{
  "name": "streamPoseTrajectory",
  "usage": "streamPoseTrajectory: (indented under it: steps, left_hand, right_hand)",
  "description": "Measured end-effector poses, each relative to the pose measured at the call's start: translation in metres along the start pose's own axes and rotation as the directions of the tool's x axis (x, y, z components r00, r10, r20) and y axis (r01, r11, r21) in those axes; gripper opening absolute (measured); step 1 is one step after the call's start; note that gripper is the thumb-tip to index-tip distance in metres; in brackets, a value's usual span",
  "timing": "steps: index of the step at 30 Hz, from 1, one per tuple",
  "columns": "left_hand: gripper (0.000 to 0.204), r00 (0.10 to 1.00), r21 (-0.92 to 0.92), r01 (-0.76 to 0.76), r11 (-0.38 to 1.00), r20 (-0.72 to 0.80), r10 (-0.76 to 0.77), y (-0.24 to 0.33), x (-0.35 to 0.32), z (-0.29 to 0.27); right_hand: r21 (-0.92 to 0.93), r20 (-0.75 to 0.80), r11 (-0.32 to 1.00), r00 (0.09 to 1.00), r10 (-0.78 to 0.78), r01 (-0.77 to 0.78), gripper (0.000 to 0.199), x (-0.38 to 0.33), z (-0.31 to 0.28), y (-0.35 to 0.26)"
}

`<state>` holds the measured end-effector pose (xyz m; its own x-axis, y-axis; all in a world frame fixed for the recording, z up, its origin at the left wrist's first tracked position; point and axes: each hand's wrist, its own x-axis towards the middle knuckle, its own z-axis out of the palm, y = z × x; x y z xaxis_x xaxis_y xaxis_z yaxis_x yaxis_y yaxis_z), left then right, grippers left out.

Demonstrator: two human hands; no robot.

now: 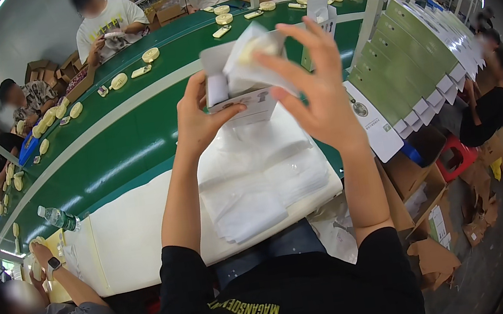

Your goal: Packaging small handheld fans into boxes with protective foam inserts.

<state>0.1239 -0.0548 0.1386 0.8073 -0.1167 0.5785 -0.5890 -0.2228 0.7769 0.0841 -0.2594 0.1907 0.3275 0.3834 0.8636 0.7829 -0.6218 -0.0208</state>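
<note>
Both hands raised above the tabletop (147, 236), over a loose stack of clear plastic bags (261, 181) lying on its white surface. Left hand (197, 116) has its grip closed around the lower left side of a small white carton (235, 88), thumb across the front, carton upright with its top flap open. Right hand (312, 84) pinches a bagged pale round item (256, 50) at the carton's open mouth; thumb and forefinger closed on the bag, remaining fingers spread upward. How far the item sits inside the carton cannot be told. Beyond the hands, a green conveyor belt (127, 142) curves left to right, carrying scattered cream-coloured round pieces (150, 55). To the right, a row of green-and-white flat cartons (416, 50) stands on edge. A clear water bottle (57, 217) lies at the tabletop's left end, near another person's forearm wearing a wristwatch (53, 265). Other people sit along the far side of the belt.
</note>
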Motion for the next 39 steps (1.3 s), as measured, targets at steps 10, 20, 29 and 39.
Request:
streamPoseTrajectory:
  steps: [10, 20, 29, 39]
  left_hand:
    - [0.071, 0.975, -0.087, -0.015, 0.996, -0.224, -0.004, -0.063, 0.066, -0.015]
    - [0.075, 0.959, 0.138, 0.279, 0.95, -0.087, -0.269, -0.165, 0.084, -0.022]
    - [0.053, 0.962, 0.249, 0.239, 0.939, -0.19, -0.195, -0.159, 0.019, -0.07]
    - [0.034, 0.798, 0.225, 0.509, 0.831, -0.484, -0.358, -0.089, -0.208, -0.12]
  right_hand:
    - [0.049, -0.071, 0.839, 0.836, 0.544, -0.542, 0.034, -0.116, 0.064, 0.022]
    - [0.314, 0.018, 0.39, 0.416, 0.909, -0.865, 0.024, -0.209, 0.099, 0.045]
    - [0.464, 0.06, 0.308, 0.377, 0.924, -0.83, 0.02, -0.206, 0.108, 0.038]
    - [0.419, 0.101, 0.331, 0.406, 0.909, -0.845, 0.019, -0.207, 0.109, 0.036]
